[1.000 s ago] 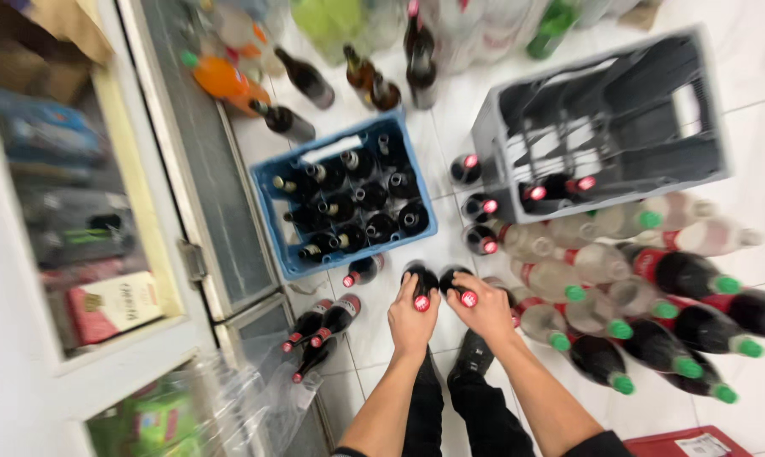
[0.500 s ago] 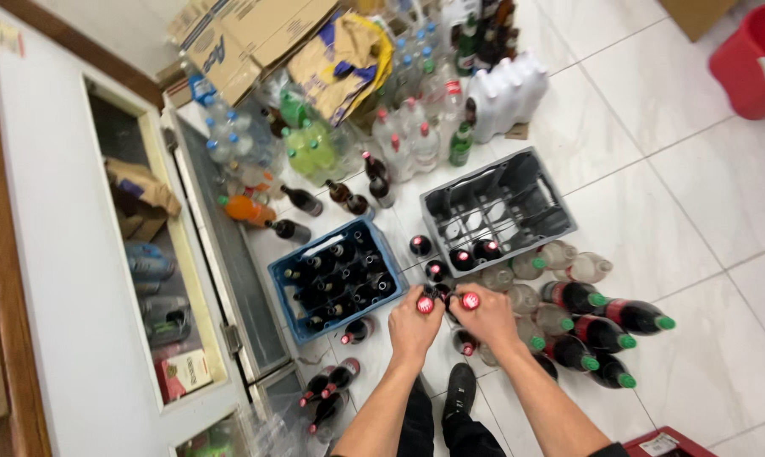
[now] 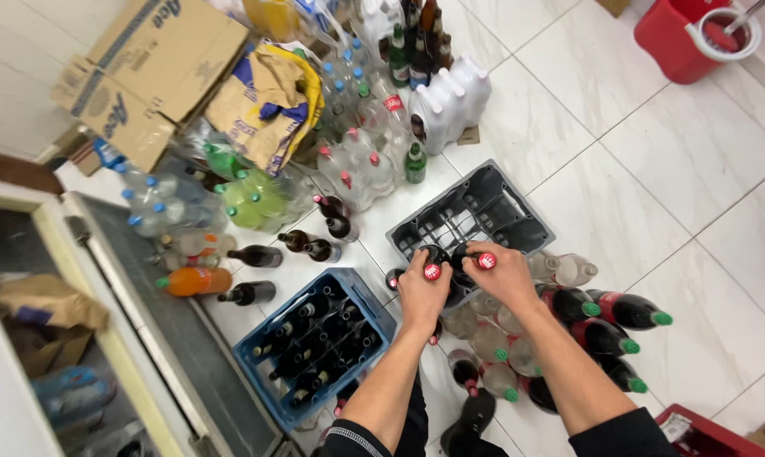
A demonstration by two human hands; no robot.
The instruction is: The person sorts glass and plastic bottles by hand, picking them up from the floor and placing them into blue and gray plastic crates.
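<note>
I see my left hand wrapped around the neck of a dark bottle with a red cap. The fingers are curled tight and pressed together around it. My right hand grips a 2nd dark bottle with a red cap the same way, fingers closed around the neck. Both bottles are held up over the near corner of the grey crate, and the 2 caps sit close beside each other.

The grey crate looks empty inside. To the left of the grey crate stands a blue crate full of dark glass bottles. On the right of the grey crate lie big dark bottles with green caps on the white floor. Just in front of the grey crate, under my arms, lie clear bottles with green caps. Behind the grey crate stands a pack of white jugs. Far behind it to the right is a red bucket. Far to the left of the grey crate are cardboard boxes and an orange drink bottle.
</note>
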